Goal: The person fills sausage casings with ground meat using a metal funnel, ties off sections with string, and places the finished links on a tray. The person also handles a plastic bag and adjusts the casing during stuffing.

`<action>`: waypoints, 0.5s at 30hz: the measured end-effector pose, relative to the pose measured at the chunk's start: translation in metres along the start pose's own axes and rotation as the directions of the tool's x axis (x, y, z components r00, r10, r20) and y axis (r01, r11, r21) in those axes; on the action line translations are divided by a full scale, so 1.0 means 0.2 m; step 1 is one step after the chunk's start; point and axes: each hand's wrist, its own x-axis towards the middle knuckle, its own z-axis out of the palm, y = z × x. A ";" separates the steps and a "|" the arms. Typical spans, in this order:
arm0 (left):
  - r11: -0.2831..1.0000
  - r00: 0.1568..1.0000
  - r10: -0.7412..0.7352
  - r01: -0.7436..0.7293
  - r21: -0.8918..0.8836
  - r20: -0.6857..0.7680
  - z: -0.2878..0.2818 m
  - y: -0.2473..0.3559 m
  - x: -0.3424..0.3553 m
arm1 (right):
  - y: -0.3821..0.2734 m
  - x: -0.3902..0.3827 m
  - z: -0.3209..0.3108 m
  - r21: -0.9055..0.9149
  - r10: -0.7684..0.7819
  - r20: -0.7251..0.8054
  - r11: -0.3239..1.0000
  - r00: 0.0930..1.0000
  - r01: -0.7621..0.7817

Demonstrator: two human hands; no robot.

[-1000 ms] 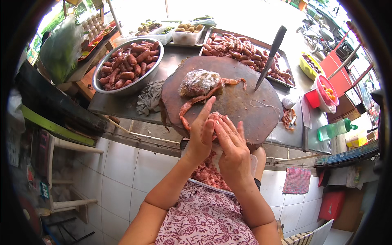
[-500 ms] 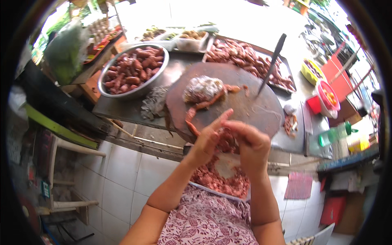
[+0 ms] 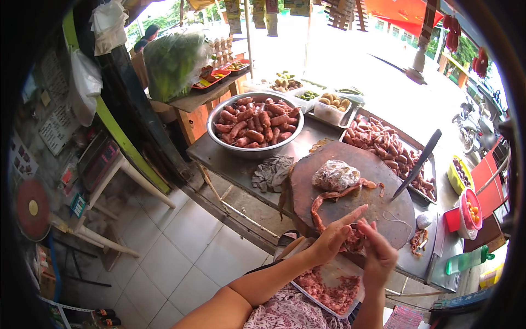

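My left hand [image 3: 330,241] and my right hand [image 3: 380,253] face each other at the near edge of a round wooden chopping board [image 3: 307,172]. Between the palms is a lump of raw ground meat [image 3: 354,239], cupped from both sides with the index fingers stretched forward. The thumbs are mostly hidden. Below the hands, a white tub [image 3: 346,265] of ground meat rests on my lap. A long reddish strand, perhaps sausage casing [image 3: 318,211], curves over the board to beside my left hand. Behind it lies a plastic-wrapped clump [image 3: 336,175].
A knife [image 3: 419,164] stands upright in the board's right side. Sausages fill a metal basin [image 3: 212,130] and a tray [image 3: 433,189]. A grey rag [image 3: 271,173] lies left of the board; a green bottle [image 3: 466,260] lies at the right. A pale string [image 3: 402,220] curls on the board.
The view has swung to the left and up, so the table appears farther right and lower. My hands stay cupped around the meat, with the fingertips slightly shifted.
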 end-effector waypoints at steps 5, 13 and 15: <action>0.971 0.976 -0.206 0.193 -0.144 -0.077 -0.01 -0.01 -0.03 | 0.08 -0.06 0.09 -0.296 -0.221 0.084 0.926 0.972 0.236; 0.915 0.928 -0.369 0.353 -0.193 -0.050 -0.03 -0.01 -0.04 | 0.09 -0.17 -0.03 -0.510 -0.329 0.191 0.772 0.925 0.380; 0.948 0.950 -0.307 0.299 -0.107 -0.065 -0.03 0.00 -0.03 | 0.06 -0.19 -0.06 -0.474 -0.349 0.154 0.795 0.924 0.379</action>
